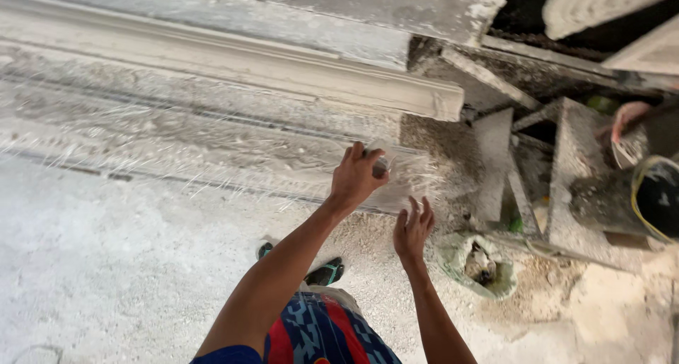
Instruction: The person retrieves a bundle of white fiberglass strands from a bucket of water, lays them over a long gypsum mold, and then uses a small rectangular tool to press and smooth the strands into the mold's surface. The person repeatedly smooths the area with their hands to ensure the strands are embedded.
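We recorded a long plaster cornice moulding lying across the casting bench, whose wet surface was strewn with glass fibres. Our left hand was closed around a small pale tool at the bench's right end. Our right hand hovered just beside it, fingers spread, holding nothing. A plaster-caked bucket stood to the right.

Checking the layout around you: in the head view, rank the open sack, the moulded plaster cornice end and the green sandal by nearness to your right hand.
From the right hand:
1. Open sack, just to its right on the floor.
2. Green sandal, lower left, by the patterned shorts.
3. Moulded plaster cornice end, well above, past the left hand.
The sack and the sandal are fairly close; the sack looks slightly nearer.
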### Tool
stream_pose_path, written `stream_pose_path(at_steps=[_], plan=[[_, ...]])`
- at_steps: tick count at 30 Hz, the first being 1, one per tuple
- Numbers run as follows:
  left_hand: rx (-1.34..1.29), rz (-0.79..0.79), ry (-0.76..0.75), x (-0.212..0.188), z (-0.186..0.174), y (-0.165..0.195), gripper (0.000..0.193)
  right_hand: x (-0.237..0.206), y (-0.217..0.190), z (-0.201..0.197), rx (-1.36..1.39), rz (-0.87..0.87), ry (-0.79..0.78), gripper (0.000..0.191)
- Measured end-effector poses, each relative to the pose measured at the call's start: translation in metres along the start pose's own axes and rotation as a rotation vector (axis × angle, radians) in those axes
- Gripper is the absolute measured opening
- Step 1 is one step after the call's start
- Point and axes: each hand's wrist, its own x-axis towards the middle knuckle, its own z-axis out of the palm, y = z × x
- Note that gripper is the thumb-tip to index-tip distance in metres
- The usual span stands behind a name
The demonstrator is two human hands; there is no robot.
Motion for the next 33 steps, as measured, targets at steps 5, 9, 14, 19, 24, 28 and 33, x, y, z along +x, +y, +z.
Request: stream_pose_path(at_steps=[5,9,14,19,24,28,33], plan=[[0.145,-0.201,0.175,-0.019,-0.077,-0.069,0.050,0.006,-0.052,0.002,0.136,0.004,0.004,0.039],[0.240,-0.244,0.235,-0.039,-0.148,-0.132,0.045,0.009,-0.113,0.030,0.199,-0.110,-0.001,0.039],[0.221,-0.302,0.377,-0.066,-0.241,-0.230,0.049,0.010,-0.205,0.081,0.245,-0.200,-0.079,0.040],[0.361,-0.286,0.556,-0.100,-0.338,-0.354,0.051,0.018,-0.335,0.148,0.289,-0.282,-0.117,0.040],[0.135,-0.273,0.538,-0.149,-0.425,-0.456,0.053,0.012,-0.499,0.224,0.337,-0.400,-0.217,0.043],[0.172,-0.279,0.602,-0.159,-0.499,-0.512,0.053,0.019,-0.618,0.274,0.377,-0.504,-0.218,0.045],[0.140,-0.307,0.593,-0.182,-0.578,-0.584,0.052,0.033,-0.733,0.331,0.436,-0.530,-0.317,0.044]])
